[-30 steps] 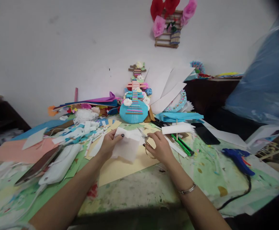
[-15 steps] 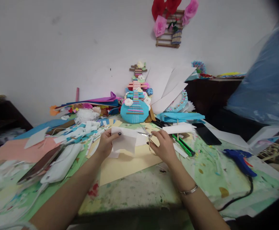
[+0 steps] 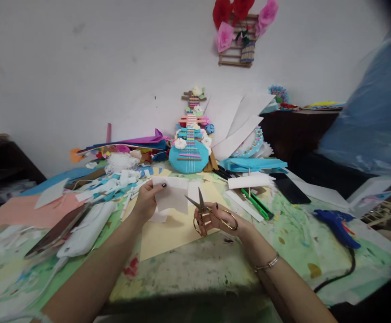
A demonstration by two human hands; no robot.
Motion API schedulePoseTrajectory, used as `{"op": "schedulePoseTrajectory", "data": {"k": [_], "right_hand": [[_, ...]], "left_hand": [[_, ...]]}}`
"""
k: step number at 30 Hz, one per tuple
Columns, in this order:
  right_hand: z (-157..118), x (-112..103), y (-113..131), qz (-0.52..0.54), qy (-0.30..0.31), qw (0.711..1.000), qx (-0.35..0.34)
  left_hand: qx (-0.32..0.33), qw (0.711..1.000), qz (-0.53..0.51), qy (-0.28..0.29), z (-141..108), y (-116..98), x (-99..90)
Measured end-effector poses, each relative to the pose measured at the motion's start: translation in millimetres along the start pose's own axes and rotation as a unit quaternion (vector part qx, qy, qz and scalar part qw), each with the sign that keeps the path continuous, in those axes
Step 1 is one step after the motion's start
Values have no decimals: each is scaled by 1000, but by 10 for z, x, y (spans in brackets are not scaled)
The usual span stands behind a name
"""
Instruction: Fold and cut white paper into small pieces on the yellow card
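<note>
Between thumb and fingers, my left hand (image 3: pixel 147 199) pinches a piece of white paper (image 3: pixel 172 194), held up over the table. My right hand (image 3: pixel 217 219) has its fingers in the gold handle loops of a pair of scissors (image 3: pixel 201 205). The blades are spread and point up and to the left, just right of the white paper and apart from it. Beneath both hands lies a cream sheet of paper (image 3: pixel 168 240). Another white scrap (image 3: pixel 158 216) rests on it below my left hand.
A blue pipa-shaped craft (image 3: pixel 188 157) leans at the back. On the right lie a green utility knife (image 3: pixel 258 204), a black phone (image 3: pixel 290 188) and a blue glue gun (image 3: pixel 338 226) with its cord. A white power strip (image 3: pixel 86 229) and paper strips (image 3: pixel 115 186) crowd the left.
My right hand has turned palm up and moved slightly left and down, and the scissors' blades have spread. The white paper has shifted a little left. A white strip has appeared behind the scissors.
</note>
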State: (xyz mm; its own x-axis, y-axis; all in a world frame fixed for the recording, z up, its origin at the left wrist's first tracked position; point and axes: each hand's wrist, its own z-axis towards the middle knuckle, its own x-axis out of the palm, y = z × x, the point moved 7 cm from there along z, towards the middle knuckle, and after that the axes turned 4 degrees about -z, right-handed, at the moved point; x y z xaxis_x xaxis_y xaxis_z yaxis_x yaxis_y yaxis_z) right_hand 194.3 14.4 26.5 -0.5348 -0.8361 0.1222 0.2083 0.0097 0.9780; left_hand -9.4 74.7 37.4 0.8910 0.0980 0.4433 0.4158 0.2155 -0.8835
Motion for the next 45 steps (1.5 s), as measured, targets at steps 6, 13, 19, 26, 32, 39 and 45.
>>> {"op": "schedulePoseTrajectory", "data": {"k": [6, 13, 19, 26, 32, 39, 45], "right_hand": [[18, 16, -33, 18, 18, 1000, 10], [1, 48, 35, 2, 11, 1000, -5], [16, 29, 50, -9, 9, 1000, -27], [36, 5, 14, -17, 2, 1000, -21], [26, 29, 32, -32, 3, 999, -19], [50, 45, 2, -46, 15, 999, -12], [65, 43, 26, -76, 13, 997, -7]], "left_hand": [[-27, 998, 13, 50, -53, 48, 86], [-29, 993, 47, 102, -83, 107, 139], [-17, 994, 46, 99, -93, 118, 126], [-24, 992, 47, 119, -150, 85, 192], [-58, 976, 41, 205, -208, 133, 310], [-71, 958, 32, 276, -309, 178, 419], [-58, 961, 66, 261, -314, 194, 447]]}}
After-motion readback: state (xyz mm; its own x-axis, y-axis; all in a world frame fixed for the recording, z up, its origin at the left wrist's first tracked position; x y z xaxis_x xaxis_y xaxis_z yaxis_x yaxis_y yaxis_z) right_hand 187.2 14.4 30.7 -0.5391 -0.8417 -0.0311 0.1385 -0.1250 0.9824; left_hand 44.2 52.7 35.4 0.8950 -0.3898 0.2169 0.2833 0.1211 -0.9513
